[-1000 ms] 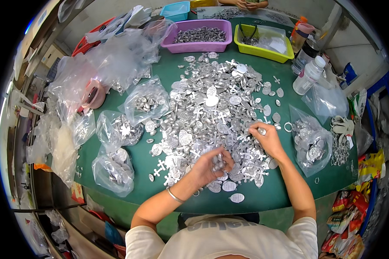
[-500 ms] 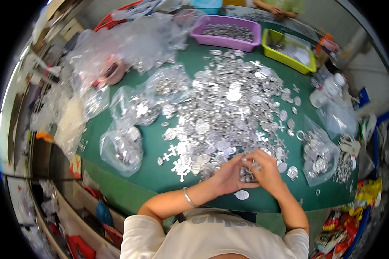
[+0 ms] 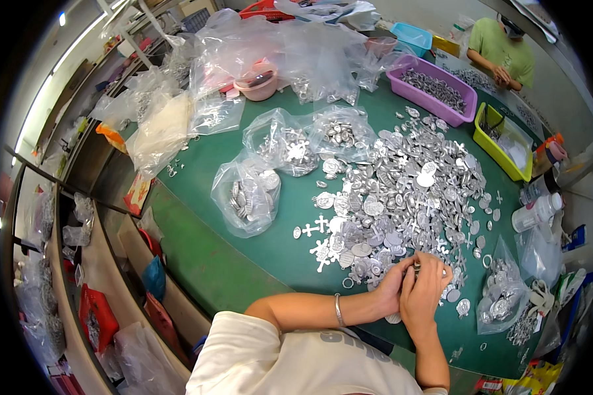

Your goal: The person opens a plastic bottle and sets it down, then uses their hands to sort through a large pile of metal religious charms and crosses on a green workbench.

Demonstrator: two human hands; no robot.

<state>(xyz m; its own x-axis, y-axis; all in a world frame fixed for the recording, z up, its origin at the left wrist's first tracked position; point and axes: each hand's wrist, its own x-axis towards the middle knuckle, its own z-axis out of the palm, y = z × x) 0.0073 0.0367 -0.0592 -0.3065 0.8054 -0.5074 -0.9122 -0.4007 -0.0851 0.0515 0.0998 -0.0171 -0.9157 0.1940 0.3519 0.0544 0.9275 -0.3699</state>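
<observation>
A wide heap of silver metal medals and cross pendants (image 3: 389,210) covers the middle right of the green table. At the heap's near edge my hands are pressed together. My left hand (image 3: 390,289), with a silver bangle on its wrist, is cupped around some small metal pendants (image 3: 416,268). My right hand (image 3: 423,289) closes over them from the right, its fingers curled. Most of what lies between the palms is hidden. A pale oval medal (image 3: 393,318) shows partly under the hands. Loose near the heap's left edge lie cross pendants (image 3: 314,226) and a ring-shaped piece (image 3: 347,283).
Clear bags of metal pieces (image 3: 247,197) stand left of the heap, another bag (image 3: 502,289) right. Behind are a purple basin (image 3: 396,83), a yellow-green tray (image 3: 524,172) and a pink bowl (image 3: 259,92). A white bottle (image 3: 537,212) stands right. A co-worker in green (image 3: 501,49) sits beyond.
The view has swung left, so the table appears further right. My right hand has closed over the left palm, hiding most of the pendants that showed there before.
</observation>
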